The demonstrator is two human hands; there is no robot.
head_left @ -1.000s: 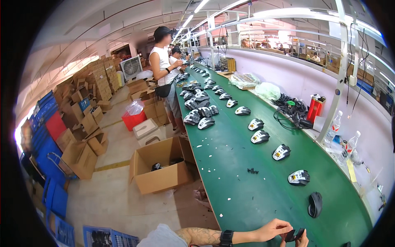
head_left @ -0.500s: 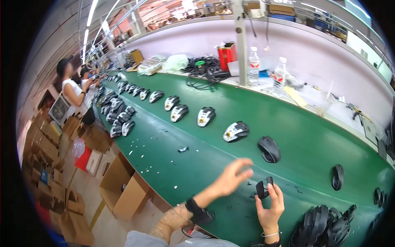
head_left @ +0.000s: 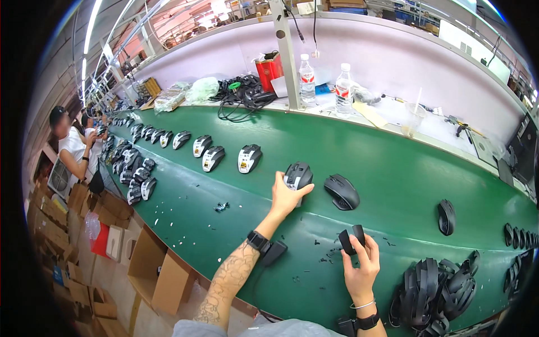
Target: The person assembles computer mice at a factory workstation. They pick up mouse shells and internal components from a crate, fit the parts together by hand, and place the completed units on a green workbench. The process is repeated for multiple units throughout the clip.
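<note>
My left hand [head_left: 286,196] reaches forward over the green bench, its thumb and fingers around a black-and-white computer mouse [head_left: 298,175]. The mouse still rests on the bench. Nearer to me, my right hand [head_left: 361,263] pinches a curved black plastic shell piece [head_left: 352,240] between thumb and fingertips, raised above the surface. Just right of my left hand lies a black mouse [head_left: 341,192], apart from both hands. Left of that hand, a row of mice with white rear panels includes the nearest one [head_left: 249,159].
A heap of black shell pieces [head_left: 432,295] lies at the near right, and another black mouse [head_left: 446,217] beyond it. Small black bits are scattered by my right hand. Bottles [head_left: 343,90] stand on the back ledge. An open carton [head_left: 163,275] sits left; people work far left.
My left hand has gone from hovering with spread fingers to gripping the mouse with the white panel. My right hand keeps hold of the shell piece. The whole view has shifted.
</note>
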